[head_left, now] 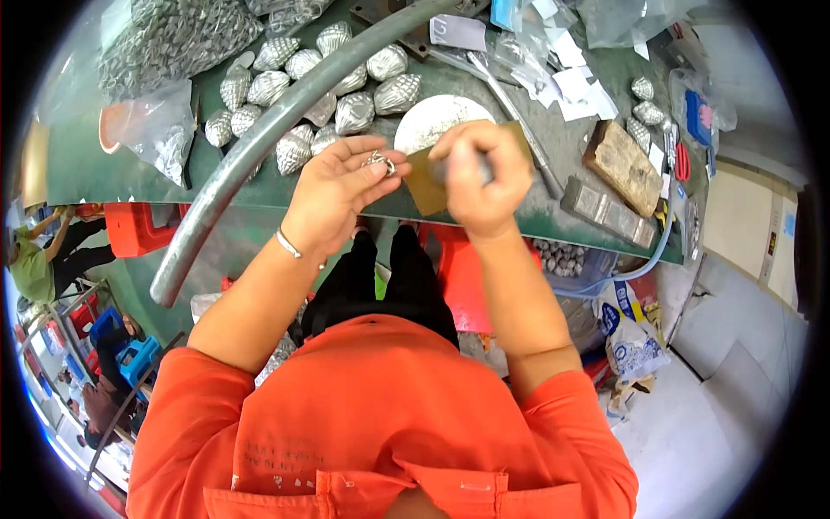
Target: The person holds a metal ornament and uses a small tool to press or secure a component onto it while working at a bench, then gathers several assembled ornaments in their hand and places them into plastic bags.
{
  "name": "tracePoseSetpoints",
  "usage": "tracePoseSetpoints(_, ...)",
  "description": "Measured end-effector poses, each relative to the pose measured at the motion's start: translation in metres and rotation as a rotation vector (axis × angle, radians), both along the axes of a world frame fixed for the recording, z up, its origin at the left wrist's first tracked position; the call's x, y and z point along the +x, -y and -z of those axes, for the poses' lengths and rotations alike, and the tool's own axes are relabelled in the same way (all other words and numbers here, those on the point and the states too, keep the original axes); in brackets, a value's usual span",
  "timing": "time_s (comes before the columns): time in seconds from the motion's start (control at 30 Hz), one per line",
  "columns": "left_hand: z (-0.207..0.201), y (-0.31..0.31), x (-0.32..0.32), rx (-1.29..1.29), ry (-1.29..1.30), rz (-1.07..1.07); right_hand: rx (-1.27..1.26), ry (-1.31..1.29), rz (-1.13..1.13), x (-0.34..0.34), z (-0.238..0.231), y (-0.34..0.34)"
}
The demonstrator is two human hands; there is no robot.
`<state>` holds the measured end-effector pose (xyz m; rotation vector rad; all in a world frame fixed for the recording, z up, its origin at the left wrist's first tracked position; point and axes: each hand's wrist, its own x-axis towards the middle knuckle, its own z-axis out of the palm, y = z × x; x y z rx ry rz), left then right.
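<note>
My left hand (337, 186) pinches a small silver metal piece (380, 163) between thumb and fingers, just over the bench's front edge. To its right my right hand (484, 177) is closed in a fist and partly blurred by motion. Something grey and smeared shows at that fist, too unclear to name. Beneath the right hand lies a flat brownish-yellow piece (425, 186), partly hidden by it. A round white dish-like thing (437, 117) sits just behind both hands. Several silver, ridged, shell-shaped metal pieces (354, 112) are grouped behind my left hand.
A thick grey curved bar (259, 130) crosses the view at left. Plastic bags of small metal parts (177, 52) lie on the green bench (78, 164). A metal rod (519, 121), a worn wooden block (622, 164) and a grey metal block (605, 212) are at right.
</note>
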<state>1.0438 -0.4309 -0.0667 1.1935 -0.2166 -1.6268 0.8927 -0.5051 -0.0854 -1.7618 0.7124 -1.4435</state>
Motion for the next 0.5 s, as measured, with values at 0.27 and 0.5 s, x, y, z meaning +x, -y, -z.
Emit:
tracePoseSetpoints(0.27, 0.000, -0.004, -0.013, -0.077, -0.297, -0.031, 0.111, -0.509, -0.150, -0.012, -0.048, -0.010)
tracePoseSetpoints(0.5, -0.008, 0.000, -0.019, -0.076, -0.273, 0.044, 0.219, -0.524, -0.142, -0.022, -0.029, -0.022)
